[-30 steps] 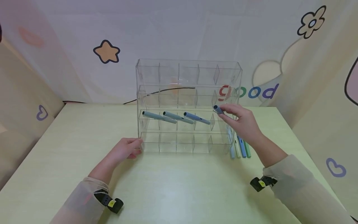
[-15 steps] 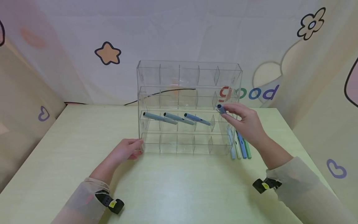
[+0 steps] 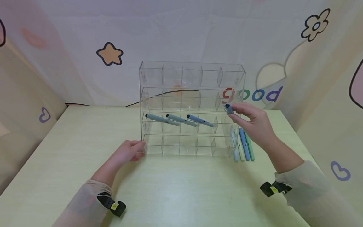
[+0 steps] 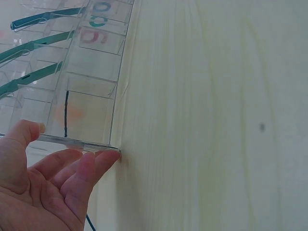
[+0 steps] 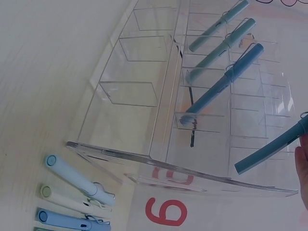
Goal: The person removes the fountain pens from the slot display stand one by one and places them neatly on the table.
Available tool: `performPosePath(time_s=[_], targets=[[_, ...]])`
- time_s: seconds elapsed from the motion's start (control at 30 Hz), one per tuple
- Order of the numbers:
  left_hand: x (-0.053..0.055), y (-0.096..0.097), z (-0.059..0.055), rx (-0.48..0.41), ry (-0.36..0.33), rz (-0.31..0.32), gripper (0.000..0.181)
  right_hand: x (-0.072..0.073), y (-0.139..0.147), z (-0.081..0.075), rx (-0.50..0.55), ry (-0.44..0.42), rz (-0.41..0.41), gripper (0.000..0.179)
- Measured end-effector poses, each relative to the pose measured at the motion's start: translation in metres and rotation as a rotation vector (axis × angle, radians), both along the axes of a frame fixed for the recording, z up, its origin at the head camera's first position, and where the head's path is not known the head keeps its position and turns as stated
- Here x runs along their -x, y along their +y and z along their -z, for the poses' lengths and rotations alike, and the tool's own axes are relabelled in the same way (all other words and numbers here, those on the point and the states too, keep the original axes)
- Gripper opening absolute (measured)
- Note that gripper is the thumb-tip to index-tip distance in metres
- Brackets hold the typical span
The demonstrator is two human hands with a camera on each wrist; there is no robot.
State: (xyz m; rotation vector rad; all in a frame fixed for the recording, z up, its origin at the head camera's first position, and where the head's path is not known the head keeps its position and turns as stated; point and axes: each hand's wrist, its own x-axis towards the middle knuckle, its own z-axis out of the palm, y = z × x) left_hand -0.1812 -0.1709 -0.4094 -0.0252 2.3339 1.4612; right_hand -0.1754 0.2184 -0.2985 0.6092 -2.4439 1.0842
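Observation:
My left hand (image 3: 129, 151) grips the lower left side of a clear acrylic display rack (image 3: 195, 135), thumb in front and fingers behind the side panel in the left wrist view. My right hand (image 3: 256, 124) pinches a blue-grey pen (image 5: 274, 147) near its cap between thumb and fingers. In the head view that pen's cap end shows before the rack's right column; in the right wrist view its lower end overlaps the rack's end compartments. Two teal pens (image 3: 158, 119) and a blue pen (image 3: 199, 120) lie slanted side by side in the rack's third row down.
Right of the rack, several pens lie on the table: a light blue pen (image 5: 79, 178), a pale green pen (image 5: 72, 201), a blue pen (image 3: 244, 145) and a green pen (image 3: 250, 147). A printed curtain (image 3: 175, 31) hangs behind the pale wooden table (image 3: 170, 189).
My right hand has moved to the right with the pen, which now shows more upright in the head view. My left hand has stayed on the rack's side.

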Motion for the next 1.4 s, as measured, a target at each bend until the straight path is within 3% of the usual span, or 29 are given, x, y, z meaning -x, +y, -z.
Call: performPosePath(time_s=[0.37, 0.83, 1.4], targets=[[0.001, -0.001, 0.001, -0.007, 0.002, -0.002, 0.052, -0.005, 0.005, -0.001, -0.001, 0.017, 0.013, 0.026], [0.000, -0.001, 0.003, -0.020, -0.010, -0.018, 0.052, -0.010, 0.017, 0.001, -0.007, -0.049, 0.094, 0.029], [-0.001, -0.002, 0.005, -0.020, 0.032, 0.002, 0.050, -0.011, 0.042, 0.020, 0.048, -0.130, 0.135, 0.034]])
